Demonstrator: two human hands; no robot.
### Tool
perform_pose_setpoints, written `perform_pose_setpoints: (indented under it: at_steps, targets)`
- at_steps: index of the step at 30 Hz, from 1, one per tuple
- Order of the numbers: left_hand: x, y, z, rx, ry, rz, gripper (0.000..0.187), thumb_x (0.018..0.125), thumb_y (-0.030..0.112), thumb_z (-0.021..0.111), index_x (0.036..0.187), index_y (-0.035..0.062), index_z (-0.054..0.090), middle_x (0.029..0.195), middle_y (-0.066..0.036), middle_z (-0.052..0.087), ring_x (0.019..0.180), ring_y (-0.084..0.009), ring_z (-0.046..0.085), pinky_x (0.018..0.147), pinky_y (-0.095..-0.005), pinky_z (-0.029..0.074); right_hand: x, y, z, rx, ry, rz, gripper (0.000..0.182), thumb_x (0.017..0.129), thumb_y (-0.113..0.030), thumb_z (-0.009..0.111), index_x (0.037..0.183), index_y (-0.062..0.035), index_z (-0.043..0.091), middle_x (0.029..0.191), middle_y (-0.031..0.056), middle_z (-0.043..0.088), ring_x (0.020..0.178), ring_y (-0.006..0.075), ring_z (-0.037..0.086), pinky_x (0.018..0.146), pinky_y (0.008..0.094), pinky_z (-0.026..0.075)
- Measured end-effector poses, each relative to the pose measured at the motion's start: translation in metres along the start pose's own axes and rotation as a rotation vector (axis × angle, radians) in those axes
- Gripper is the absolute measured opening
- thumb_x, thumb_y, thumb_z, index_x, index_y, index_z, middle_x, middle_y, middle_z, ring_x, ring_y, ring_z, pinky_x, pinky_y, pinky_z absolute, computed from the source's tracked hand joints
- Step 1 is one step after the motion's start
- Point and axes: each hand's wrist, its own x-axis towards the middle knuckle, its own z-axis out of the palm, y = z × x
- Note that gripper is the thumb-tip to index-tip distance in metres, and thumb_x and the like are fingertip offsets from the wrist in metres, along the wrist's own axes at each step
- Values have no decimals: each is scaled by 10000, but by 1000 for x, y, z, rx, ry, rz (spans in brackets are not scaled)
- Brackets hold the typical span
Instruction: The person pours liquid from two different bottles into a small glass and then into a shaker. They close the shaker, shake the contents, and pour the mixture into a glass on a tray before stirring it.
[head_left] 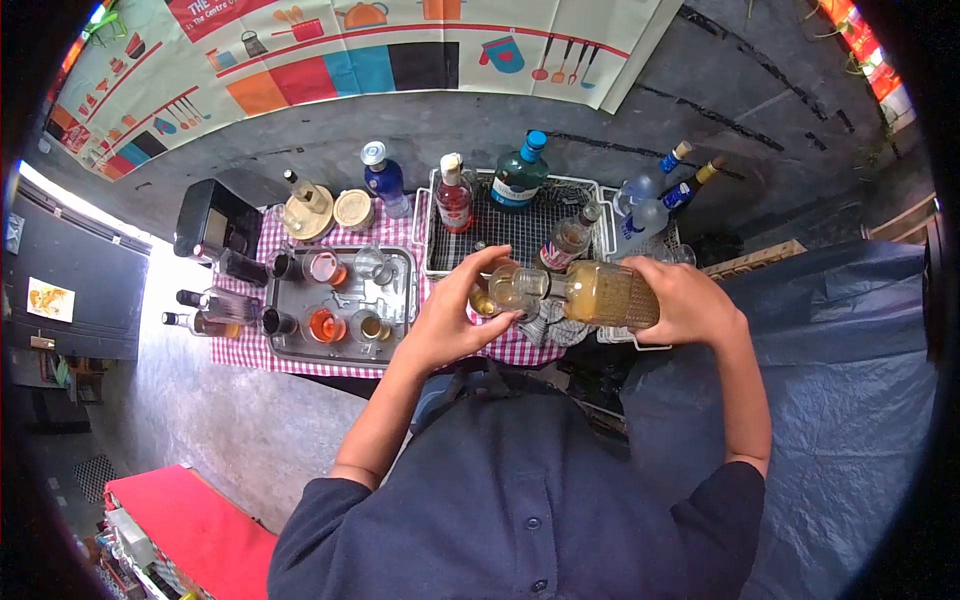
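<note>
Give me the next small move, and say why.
I'd tip the bottle slightly further with the right hand, steadying the glass in the left hand: the bottle looks nearly level, its neck at the glass. Flow is unclear.

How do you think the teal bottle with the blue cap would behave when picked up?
The teal bottle looks like glass, so it is probably rigid and breakable. Its shiny, rounded sides may feel slippery. The broad body under a narrow neck suggests weight sitting low.
</note>
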Motion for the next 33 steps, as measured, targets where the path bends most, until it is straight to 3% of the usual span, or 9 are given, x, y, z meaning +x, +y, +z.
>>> perform_pose_setpoints:
  at_steps: [8,18,21,24,28,33]
  targets:
    - [-3,3,1,-16,11,-20,750,739,83,810,1397,44,453,1225,-128,639,1143,-237,623,989,-364,475,0,-2,-1,15,12,-4,769,609,-277,830,1268,-32,520,1053,235,674,950,415,662,851,467,536]
    - [-11,2,-5,-120,72,-59,780,747,60,814,1412,29,408,1242,-127,622,1175,-213,597,1024,-366,447,8,1,35,286,163,63,794,590,-244,842,1280,-25,516,1068,220,669,966,389,667,856,440,527]
    - [-17,-9,-5,-146,75,-85,794,758,40,803,1427,29,375,1274,-149,609,1213,-225,579,1070,-387,424,9,15,72,356,307,86,788,587,-218,863,1269,-10,528,1046,189,675,963,339,679,865,407,519]
    - [-21,-21,-2,-185,107,-93,807,764,41,799,1437,27,354,1265,-156,612,1214,-232,578,1070,-391,426,13,13,97,486,374,165,790,603,-239,874,1266,8,522,1083,224,679,1014,366,677,879,421,531]
    - [-31,-37,5,-325,174,-227,809,781,23,766,1455,16,319,1295,-167,575,1222,-241,563,1075,-394,429,22,33,161,636,510,265,797,621,-243,887,1280,9,515,1131,213,669,1045,334,670,892,415,526]
    - [-51,-77,14,-306,161,-359,788,794,-31,703,1469,30,301,1294,-159,548,1196,-238,567,1016,-381,482,28,48,208,729,499,353,799,661,-195,866,1325,18,476,1208,220,634,1142,336,623,961,419,491]
